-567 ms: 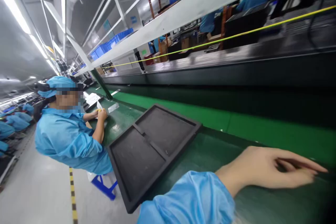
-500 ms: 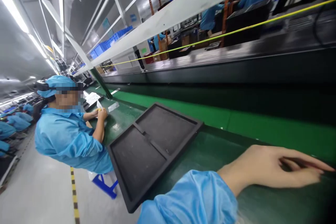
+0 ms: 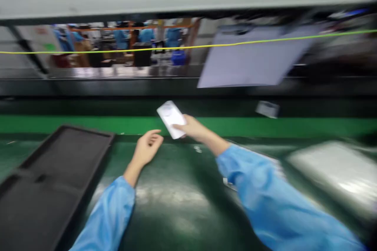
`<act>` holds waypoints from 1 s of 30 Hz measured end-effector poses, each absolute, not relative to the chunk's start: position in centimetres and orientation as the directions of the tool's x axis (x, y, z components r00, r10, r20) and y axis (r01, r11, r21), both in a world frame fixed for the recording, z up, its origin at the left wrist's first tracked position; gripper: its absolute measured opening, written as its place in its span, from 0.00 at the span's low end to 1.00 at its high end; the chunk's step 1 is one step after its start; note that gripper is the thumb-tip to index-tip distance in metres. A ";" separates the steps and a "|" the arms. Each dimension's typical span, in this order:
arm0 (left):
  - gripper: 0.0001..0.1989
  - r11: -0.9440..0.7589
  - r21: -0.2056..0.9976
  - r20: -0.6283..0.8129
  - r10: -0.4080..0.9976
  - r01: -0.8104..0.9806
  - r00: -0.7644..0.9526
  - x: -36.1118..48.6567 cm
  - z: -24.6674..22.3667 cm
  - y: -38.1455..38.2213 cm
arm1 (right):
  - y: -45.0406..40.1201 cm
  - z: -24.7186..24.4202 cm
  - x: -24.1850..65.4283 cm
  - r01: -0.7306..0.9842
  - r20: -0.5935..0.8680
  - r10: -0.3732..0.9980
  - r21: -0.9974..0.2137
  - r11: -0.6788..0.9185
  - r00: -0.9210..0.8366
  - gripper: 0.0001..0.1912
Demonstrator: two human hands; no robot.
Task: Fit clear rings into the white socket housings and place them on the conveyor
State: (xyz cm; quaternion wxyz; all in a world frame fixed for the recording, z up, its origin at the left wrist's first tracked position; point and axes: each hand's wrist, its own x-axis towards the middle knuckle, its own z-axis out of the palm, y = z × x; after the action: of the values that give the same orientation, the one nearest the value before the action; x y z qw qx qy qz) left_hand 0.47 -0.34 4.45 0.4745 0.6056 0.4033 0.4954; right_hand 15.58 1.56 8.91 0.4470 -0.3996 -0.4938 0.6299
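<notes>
In the head view my right hand point(image 3: 193, 127) holds a flat white rectangular piece point(image 3: 171, 119), about the size of a phone. A faint round mark shows near its upper end; blur hides what exactly it is. My thumb lies across its near face. Just to the left, my left hand point(image 3: 148, 147) is above the dark green bench point(image 3: 176, 204) with loosely bent fingers apart from the thumb. Nothing is in it, and a small gap separates it from the white piece.
A black two-section tray point(image 3: 73, 157) lies at left. A bright green belt point(image 3: 224, 127) runs behind the bench, with a small pale packet point(image 3: 267, 109) beyond it. A blurred pale flat stack point(image 3: 338, 172) lies at right. A white sheet point(image 3: 241, 59) hangs behind a yellow cord point(image 3: 123, 50).
My view has swung right and levelled out, and the neighbouring person is out of frame. My right hand and the white piece have come into view; the tray now sits further left.
</notes>
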 end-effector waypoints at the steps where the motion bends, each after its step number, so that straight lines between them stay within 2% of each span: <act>1: 0.20 -0.205 0.978 0.206 0.961 -0.024 0.185 0.4 4.3 0.2 | 0.3 8.9 17.2 -0.121 -0.085 0.967 -0.986 -0.116 -0.241 0.04; 3: 0.22 -0.163 0.984 0.173 0.971 -0.075 0.165 0.4 4.3 0.8 | -2.7 8.1 17.9 -0.054 -0.117 0.970 -0.990 -0.131 -0.211 0.12; 6: 0.25 -0.059 0.993 0.075 0.984 -0.100 0.161 0.5 5.2 -0.3 | -6.7 5.5 16.2 -0.062 -0.139 0.941 -0.984 -0.166 -0.309 0.17; 10: 0.29 0.248 0.931 -0.208 0.963 -0.267 0.170 1.6 6.1 -3.3 | -10.4 3.9 16.7 0.015 -0.145 0.847 -0.987 -0.161 -0.511 0.10; 12: 0.34 0.317 0.909 -0.267 0.941 -0.269 0.207 2.3 6.2 -4.2 | -11.4 4.4 18.7 0.117 -0.175 0.826 -0.984 -0.132 -0.536 0.08; 15: 0.38 0.336 0.917 -0.285 0.929 -0.214 0.238 2.8 6.0 -4.7 | -11.6 5.3 22.2 0.237 -0.191 0.918 -0.965 -0.111 -0.347 0.15; 18: 0.41 0.320 0.919 -0.261 0.932 -0.233 0.250 2.9 5.8 -4.8 | -10.9 5.4 24.7 0.287 -0.058 0.997 -0.957 -0.038 -0.059 0.14; 20: 0.43 0.306 0.918 -0.238 0.935 -0.254 0.264 2.9 5.7 -4.9 | -10.5 4.9 25.4 0.274 0.013 0.999 -0.962 0.005 0.029 0.14; 25: 0.39 0.260 0.937 -0.190 0.939 -0.232 0.286 2.9 5.4 -5.2 | -10.8 3.2 24.1 0.215 0.118 0.992 -0.971 0.106 0.045 0.20; 30: 0.32 0.235 0.961 -0.187 0.940 -0.145 0.285 3.5 5.0 -5.8 | -11.9 2.5 22.0 0.307 0.275 0.961 -0.914 0.264 -0.007 0.18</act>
State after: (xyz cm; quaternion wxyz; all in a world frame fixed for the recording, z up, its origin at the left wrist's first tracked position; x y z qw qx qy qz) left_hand 3.45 -5.80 5.05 0.6562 0.4602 0.4322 0.4133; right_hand 21.95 -11.94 2.55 0.4897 -0.5064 -0.6262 0.3341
